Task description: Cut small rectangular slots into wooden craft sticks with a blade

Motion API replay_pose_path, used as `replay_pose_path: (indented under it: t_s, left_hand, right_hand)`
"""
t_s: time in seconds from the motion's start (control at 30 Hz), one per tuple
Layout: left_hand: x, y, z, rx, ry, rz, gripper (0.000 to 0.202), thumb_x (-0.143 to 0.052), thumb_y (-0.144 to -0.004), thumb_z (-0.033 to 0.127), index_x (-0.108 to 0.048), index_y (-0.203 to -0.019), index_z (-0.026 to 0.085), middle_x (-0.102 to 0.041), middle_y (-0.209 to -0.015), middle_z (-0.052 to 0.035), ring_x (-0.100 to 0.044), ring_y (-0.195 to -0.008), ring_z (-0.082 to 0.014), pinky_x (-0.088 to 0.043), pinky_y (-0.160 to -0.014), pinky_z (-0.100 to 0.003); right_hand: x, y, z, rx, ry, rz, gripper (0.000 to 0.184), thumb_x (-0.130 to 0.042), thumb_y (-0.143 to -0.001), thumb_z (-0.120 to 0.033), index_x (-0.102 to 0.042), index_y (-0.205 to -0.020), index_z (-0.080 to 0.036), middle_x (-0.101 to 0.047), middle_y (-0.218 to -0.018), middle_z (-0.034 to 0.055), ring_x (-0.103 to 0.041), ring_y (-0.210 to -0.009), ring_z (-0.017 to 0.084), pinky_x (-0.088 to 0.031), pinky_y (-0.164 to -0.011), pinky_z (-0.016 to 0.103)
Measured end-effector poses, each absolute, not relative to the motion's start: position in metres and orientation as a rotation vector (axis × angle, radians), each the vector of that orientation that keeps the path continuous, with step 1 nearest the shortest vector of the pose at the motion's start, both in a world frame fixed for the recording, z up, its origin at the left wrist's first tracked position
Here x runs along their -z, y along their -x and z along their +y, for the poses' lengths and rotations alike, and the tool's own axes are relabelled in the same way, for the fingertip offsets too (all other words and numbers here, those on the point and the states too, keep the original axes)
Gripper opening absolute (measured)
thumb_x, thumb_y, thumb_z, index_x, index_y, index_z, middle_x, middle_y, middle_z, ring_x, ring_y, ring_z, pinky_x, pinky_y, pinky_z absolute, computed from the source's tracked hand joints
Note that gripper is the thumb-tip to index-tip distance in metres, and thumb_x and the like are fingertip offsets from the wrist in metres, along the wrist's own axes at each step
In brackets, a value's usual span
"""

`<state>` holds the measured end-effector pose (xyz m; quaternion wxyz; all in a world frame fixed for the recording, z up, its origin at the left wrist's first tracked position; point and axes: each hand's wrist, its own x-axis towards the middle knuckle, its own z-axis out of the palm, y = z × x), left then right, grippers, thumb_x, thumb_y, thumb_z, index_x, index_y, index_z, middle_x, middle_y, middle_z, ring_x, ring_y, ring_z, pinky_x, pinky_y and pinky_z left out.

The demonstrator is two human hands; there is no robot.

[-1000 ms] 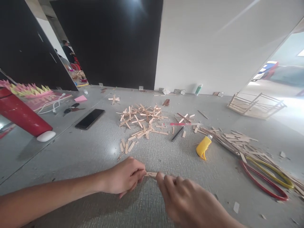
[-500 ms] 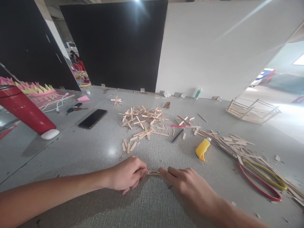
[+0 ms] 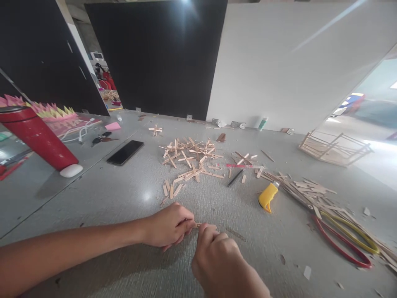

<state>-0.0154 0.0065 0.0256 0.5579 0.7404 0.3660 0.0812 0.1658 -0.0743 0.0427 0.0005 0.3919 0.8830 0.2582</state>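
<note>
My left hand (image 3: 170,227) is closed in a pinch on a short, flat wooden craft stick (image 3: 197,225), low over the grey table. Only a small stretch of the stick shows between my two hands. My right hand (image 3: 215,254) is closed at the stick's right end, fingers curled and knuckles up. What lies inside its fingers is hidden. A faint blurred streak shows on the table just right of it. Beyond my hands lie several short stick pieces (image 3: 171,191) and a pile of crossed craft sticks (image 3: 194,151).
A yellow cutter (image 3: 268,197), scissors with red and yellow handles (image 3: 343,244), a black pen (image 3: 235,178) and wood strips (image 3: 310,186) lie rightward. Left are a phone (image 3: 125,152), a red bottle (image 3: 40,136) and a white mouse (image 3: 71,170). A stick frame (image 3: 336,150) stands far right.
My right hand has turned and curled its fingers, from stretched along the stick to closed at its end. My left hand keeps its pinch. The view has shifted slightly.
</note>
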Motion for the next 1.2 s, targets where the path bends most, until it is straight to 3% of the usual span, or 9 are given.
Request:
replay_pose_path:
  t_s: [0.17,0.3,0.37,0.43,0.57,0.67,0.87,1.0,1.2]
  left_hand:
    - [-0.019,0.014,0.003,-0.285,-1.721,0.92,0.039,-0.042,-0.102,0.04,-0.045,-0.067,0.022,-0.045,-0.043,0.0082,-0.039,-0.028,-0.008,-0.028,-0.03,-0.017]
    - [-0.013,0.011,-0.001,-0.387,-1.702,0.99,0.038,-0.035,-0.105,0.041,-0.046,-0.073,0.022,-0.047,-0.044,0.0087,-0.041,-0.027,-0.0086,-0.026,-0.03,-0.017]
    - [-0.012,0.01,-0.003,-0.436,-1.708,1.007,0.039,-0.032,-0.106,0.039,-0.046,-0.075,0.022,-0.044,-0.041,0.0097,-0.041,-0.028,-0.0088,-0.029,-0.034,-0.017]
    - [-0.012,0.009,-0.005,-0.481,-1.719,1.015,0.038,-0.03,-0.107,0.035,-0.047,-0.076,0.022,-0.042,-0.038,0.0108,-0.041,-0.029,-0.0083,-0.033,-0.04,-0.018]
    - [-0.012,0.008,-0.007,-0.541,-1.735,0.998,0.038,-0.033,-0.107,0.034,-0.047,-0.074,0.021,-0.043,-0.04,0.0103,-0.04,-0.031,-0.0075,-0.039,-0.045,-0.018]
    - [-0.011,0.009,-0.008,-0.555,-1.723,0.992,0.037,-0.034,-0.107,0.037,-0.048,-0.075,0.021,-0.045,-0.043,0.0091,-0.04,-0.031,-0.0076,-0.036,-0.04,-0.018]
    - [-0.005,0.011,-0.012,-0.56,-1.693,1.025,0.036,-0.033,-0.106,0.035,-0.045,-0.075,0.022,-0.046,-0.046,0.0088,-0.041,-0.031,-0.007,-0.03,-0.035,-0.016]
    - [-0.006,0.011,-0.014,-0.547,-1.69,1.044,0.036,-0.033,-0.106,0.035,-0.042,-0.073,0.023,-0.048,-0.048,0.0075,-0.042,-0.033,-0.0073,-0.028,-0.033,-0.016]
    - [-0.007,0.01,-0.015,-0.542,-1.696,1.06,0.036,-0.035,-0.106,0.034,-0.043,-0.073,0.022,-0.051,-0.051,0.0062,-0.042,-0.034,-0.0068,-0.029,-0.033,-0.015]
  right_hand:
    - [-0.036,-0.168,-0.069,-0.9,-1.265,2.683,0.024,-0.052,-0.081,0.002,-0.073,-0.083,-0.011,-0.056,-0.059,0.0048,-0.051,-0.043,0.015,-0.035,-0.039,0.024]
    - [-0.028,-0.193,-0.057,-0.743,-1.294,2.868,0.039,-0.054,-0.078,0.003,-0.07,-0.113,-0.006,-0.068,-0.075,0.0094,-0.064,-0.058,0.02,-0.049,-0.047,0.028]
    - [-0.028,-0.207,-0.049,-0.391,-1.415,2.983,0.047,-0.053,-0.079,0.002,-0.067,-0.123,-0.01,-0.072,-0.085,0.0095,-0.068,-0.063,0.018,-0.052,-0.051,0.026]
    - [-0.036,-0.216,-0.043,0.142,-1.578,3.023,0.045,-0.05,-0.086,-0.002,-0.066,-0.125,-0.016,-0.073,-0.083,0.0053,-0.067,-0.061,0.015,-0.05,-0.051,0.023]
    - [-0.061,-0.219,-0.04,1.357,-1.806,2.52,0.028,-0.046,-0.094,-0.014,-0.071,-0.103,-0.02,-0.057,-0.053,-0.0045,-0.048,-0.04,0.01,-0.039,-0.039,0.019]
    - [-0.071,-0.21,-0.043,1.89,-1.905,2.039,0.023,-0.045,-0.096,-0.022,-0.067,-0.089,-0.02,-0.041,-0.044,-0.0092,-0.033,-0.034,0.008,-0.027,-0.033,0.017]
    - [-0.06,-0.19,-0.054,2.191,-2.05,1.88,0.019,-0.052,-0.091,-0.027,-0.062,-0.076,-0.019,-0.035,-0.053,-0.009,-0.029,-0.039,0.004,-0.02,-0.037,0.017]
    - [-0.048,-0.181,-0.066,2.34,-2.118,1.735,0.023,-0.055,-0.09,-0.037,-0.066,-0.088,-0.017,-0.047,-0.058,-0.0069,-0.033,-0.036,0.003,-0.022,-0.036,0.017]
    - [-0.044,-0.175,-0.07,2.42,-2.097,1.78,0.034,-0.06,-0.086,-0.034,-0.07,-0.113,-0.016,-0.06,-0.074,-0.003,-0.044,-0.034,0.001,-0.029,-0.037,0.015]
